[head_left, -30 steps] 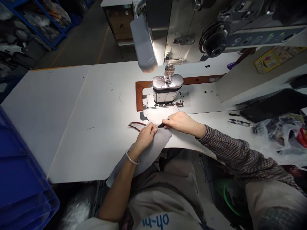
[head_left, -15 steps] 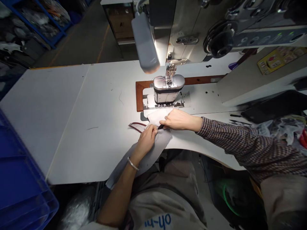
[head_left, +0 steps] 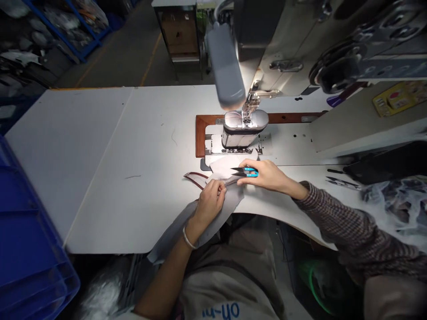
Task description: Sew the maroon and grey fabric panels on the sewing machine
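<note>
The person's right hand [head_left: 267, 175] is grasping blue-handled thread snips [head_left: 250, 172], their dark blades standing apart and pointing left over the pale fabric [head_left: 230, 202]. The left hand [head_left: 211, 199] is closing its bent fingers on that fabric, just to the lower left of the snips' tips. The fabric is lying beneath both grips, reaching forward towards the post of the sewing machine [head_left: 242, 135] and trailing back past the left wrist over the edge of the white table [head_left: 100, 178]. Just left of the left hand's fingers, a strip with dark red edging [head_left: 191, 177] is resting on the tabletop.

Well to the right of the right hand's grip, a clear plastic bag [head_left: 380, 191] is holding dark contents that are too blurred to identify. Between that bag and the right hand, another pair of snips [head_left: 343, 182] is lying on the table. Far to the left of both grips, a blue bin [head_left: 30, 222] is standing by the table's edge; what it is containing cannot be made out. Well beyond the hands, at the far left, a blue rack [head_left: 82, 55] is carrying plastic-wrapped bundles. Below the left forearm, crumpled clear plastic [head_left: 103, 289] is sitting under the table.
</note>
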Demonstrator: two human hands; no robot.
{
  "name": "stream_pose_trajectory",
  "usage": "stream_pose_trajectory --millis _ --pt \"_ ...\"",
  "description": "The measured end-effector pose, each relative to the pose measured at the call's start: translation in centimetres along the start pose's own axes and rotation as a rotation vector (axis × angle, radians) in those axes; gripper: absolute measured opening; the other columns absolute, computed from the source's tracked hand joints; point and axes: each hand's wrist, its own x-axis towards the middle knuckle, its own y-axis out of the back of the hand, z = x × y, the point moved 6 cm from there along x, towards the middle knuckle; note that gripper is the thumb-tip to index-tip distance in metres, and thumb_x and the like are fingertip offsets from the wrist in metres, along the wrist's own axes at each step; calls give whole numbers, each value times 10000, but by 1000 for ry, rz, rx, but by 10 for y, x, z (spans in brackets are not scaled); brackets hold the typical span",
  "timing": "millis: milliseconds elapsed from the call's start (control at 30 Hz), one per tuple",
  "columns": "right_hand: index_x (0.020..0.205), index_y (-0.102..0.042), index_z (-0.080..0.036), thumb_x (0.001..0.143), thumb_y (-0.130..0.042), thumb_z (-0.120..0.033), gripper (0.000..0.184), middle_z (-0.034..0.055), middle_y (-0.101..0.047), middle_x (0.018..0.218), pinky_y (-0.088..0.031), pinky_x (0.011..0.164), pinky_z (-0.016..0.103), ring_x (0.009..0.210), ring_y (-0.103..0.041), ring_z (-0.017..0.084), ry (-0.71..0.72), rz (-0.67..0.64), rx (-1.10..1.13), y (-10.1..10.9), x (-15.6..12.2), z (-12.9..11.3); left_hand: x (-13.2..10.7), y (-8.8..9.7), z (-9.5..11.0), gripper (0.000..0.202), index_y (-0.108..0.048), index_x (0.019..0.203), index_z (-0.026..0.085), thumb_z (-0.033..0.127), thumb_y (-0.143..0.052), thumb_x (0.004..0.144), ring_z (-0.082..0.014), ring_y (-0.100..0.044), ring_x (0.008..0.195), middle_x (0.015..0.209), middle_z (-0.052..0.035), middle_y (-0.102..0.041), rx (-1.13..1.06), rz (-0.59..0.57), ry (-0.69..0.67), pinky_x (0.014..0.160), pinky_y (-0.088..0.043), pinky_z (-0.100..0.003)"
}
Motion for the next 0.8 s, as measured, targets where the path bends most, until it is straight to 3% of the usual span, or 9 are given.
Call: stream_pose_trajectory --millis 133,233,367,600,700,800 --pt "1013 -736 -250 843 -646 -272 194 -3 -730 765 -385 594 230 645 -635 147 -90 95 132 -31 -17 4 -3 -3 0 76 -538 878 198 209 -489 935 -179 -542 866 867 -34 -562 70 102 -5 792 -435 -298" --pt "953 -749 -222 843 -547 -145 243 7 -742 794 -434 628 228 684 -660 142 4 182 137 -60 -31 -1 -5 -3 2 75 -569 890 197 195 -506 931 -192 -545 952 956 -58 -588 69 149 -50 845 -452 -317" --pt "1092 -713 -210 863 -503 -112 326 30 -750 977 -500 748 244 864 -691 156 147 256 147 -77 -48 -1 -8 -5 7 115 -587 892 200 172 -490 947 -200 -555 999 1001 -62 -637 95 146 -153 889 -475 -338" --pt "1174 -676 -283 915 -560 -207 294 -3 -742 1011 -476 713 237 870 -693 158 89 82 165 -66 -48 8 -19 -15 13 202 -631 1023 177 151 -437 970 -215 -603 996 1051 -67 -690 349 69 -320 901 -522 -370" --pt "1195 -636 -277 913 -622 -396 306 -4 -733 1026 -459 705 234 863 -689 163 7 -29 197 -57 -43 8 -28 -16 15 234 -639 1074 166 131 -435 965 -225 -625 1023 1117 -74 -689 398 61 -401 924 -536 -386" --pt "1187 -596 -248 952 -528 -525 370 12 -724 969 -393 624 244 785 -670 173 -61 -39 62 -45 -39 7 -34 -13 16 277 -630 1151 168 120 -433 962 -229 -630 1076 1164 -84 -679 377 89 -426 961 -537 -386"
